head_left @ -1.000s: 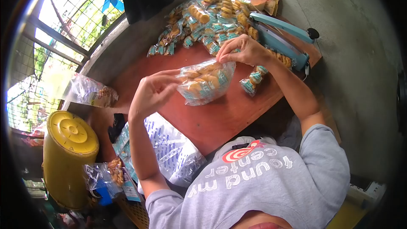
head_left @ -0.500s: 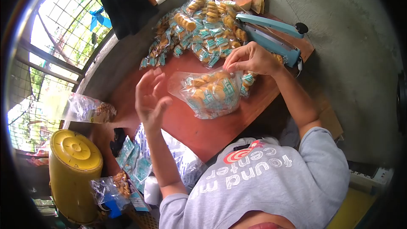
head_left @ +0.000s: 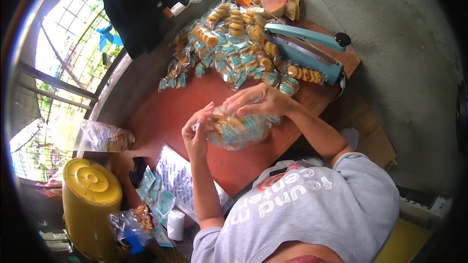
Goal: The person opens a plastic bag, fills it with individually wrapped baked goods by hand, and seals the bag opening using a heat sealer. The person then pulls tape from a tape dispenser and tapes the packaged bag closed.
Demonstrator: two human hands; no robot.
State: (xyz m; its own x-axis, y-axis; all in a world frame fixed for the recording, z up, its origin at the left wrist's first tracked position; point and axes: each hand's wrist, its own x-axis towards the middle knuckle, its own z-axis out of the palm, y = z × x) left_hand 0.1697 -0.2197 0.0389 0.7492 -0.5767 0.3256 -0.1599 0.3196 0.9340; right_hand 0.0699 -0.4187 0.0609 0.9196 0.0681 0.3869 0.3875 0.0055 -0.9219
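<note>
1. Bag (head_left: 231,134): near surface's (head_left: 163,112) front edge.
2. Left hand (head_left: 196,131), off it half a second ago, pinches one end; bag now handled from both sides.
3. Right hand (head_left: 268,100): fingers stretched across top; can't tell if gripping.
4. Packs (head_left: 236,56) heaped toward far edge, beside sealer (head_left: 312,59).

Daylight thru grid window (head_left: 66,36), upper L, blown out; R wall (head_left: 390,44) dimmer. Glare on clear bag (head_left: 238,135). Fisheye warp, blk vignette at edges.

Clear bag (head_left: 236,140): bulging, wrinkled, in the near middle of scene
Cookies (head_left: 235,125): golden, round, inside it (teal print covers some)
</note>
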